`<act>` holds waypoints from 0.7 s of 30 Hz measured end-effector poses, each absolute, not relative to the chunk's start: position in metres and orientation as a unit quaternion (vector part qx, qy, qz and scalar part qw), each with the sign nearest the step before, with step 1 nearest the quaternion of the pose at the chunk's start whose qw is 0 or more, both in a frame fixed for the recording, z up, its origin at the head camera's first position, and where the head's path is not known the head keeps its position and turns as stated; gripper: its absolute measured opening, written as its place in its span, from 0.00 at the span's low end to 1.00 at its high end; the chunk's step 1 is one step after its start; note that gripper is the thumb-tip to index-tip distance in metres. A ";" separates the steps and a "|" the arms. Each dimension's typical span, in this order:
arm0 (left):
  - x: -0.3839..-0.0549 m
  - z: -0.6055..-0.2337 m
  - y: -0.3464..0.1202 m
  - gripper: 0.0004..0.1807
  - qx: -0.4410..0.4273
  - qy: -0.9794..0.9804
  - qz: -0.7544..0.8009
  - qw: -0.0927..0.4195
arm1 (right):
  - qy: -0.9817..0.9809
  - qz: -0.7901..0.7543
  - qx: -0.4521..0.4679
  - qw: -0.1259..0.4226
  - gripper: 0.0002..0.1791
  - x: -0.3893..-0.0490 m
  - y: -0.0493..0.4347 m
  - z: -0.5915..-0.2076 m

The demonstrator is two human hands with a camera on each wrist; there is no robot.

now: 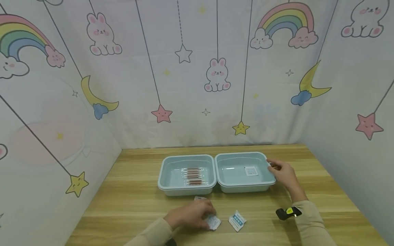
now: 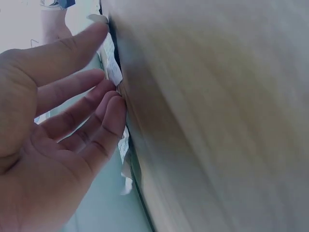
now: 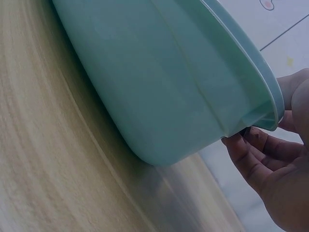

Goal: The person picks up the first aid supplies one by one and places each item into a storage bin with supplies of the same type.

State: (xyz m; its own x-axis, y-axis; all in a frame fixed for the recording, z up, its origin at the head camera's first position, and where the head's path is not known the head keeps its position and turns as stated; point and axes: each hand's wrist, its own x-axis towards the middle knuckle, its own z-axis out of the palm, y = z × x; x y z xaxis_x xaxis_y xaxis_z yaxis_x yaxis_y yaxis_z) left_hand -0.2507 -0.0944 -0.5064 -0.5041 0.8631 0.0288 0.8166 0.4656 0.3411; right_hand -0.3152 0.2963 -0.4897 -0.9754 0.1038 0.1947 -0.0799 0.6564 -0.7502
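Note:
My left hand (image 1: pixel 197 213) is low over the table in front of the trays, beside a small white packet (image 1: pixel 213 222) with blue print. In the left wrist view its thumb and loosely bent fingers (image 2: pixel 108 118) stand apart, with a white packet (image 2: pixel 113 67) at the gap; I see no firm pinch. Another such packet (image 1: pixel 237 221) lies to the right, and one more (image 1: pixel 200 197) is partly hidden behind the left hand. My right hand (image 1: pixel 284 174) grips the right-hand pale blue plastic tray (image 1: pixel 243 187) by its right rim, fingers under the lip.
Left of that tray stands a matching tray (image 1: pixel 189 192) holding several clear-wrapped reddish-brown sticks (image 1: pixel 193 175) in a row. A flat white square packet (image 1: pixel 251 171) lies inside the right tray. A patterned cloth wall (image 1: pixel 191 133) closes the table's back and sides.

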 end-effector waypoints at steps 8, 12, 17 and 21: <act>-0.249 -0.507 -0.092 0.21 0.502 0.850 0.141 0.073 | -0.904 0.413 -0.006 0.114 0.21 -0.314 0.295 -0.489; -0.248 -0.506 -0.091 0.19 0.515 0.843 0.134 0.070 | -0.902 0.417 -0.005 0.111 0.21 -0.313 0.294 -0.487; -0.248 -0.506 -0.090 0.14 0.524 0.841 0.114 0.068 | -0.904 0.415 -0.006 0.106 0.21 -0.312 0.293 -0.485; -0.247 -0.506 -0.090 0.08 0.525 0.840 0.118 0.074 | -0.904 0.412 -0.007 0.112 0.21 -0.310 0.292 -0.484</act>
State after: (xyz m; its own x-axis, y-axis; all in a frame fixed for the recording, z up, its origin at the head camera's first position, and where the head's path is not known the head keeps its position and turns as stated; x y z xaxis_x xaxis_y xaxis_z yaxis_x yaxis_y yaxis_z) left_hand -0.2471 -0.0900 -0.5061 -0.4386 0.8987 0.0000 0.8639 0.4216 0.2756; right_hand -0.3104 0.2924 -0.4845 -0.9749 0.1042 0.1967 -0.0800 0.6609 -0.7462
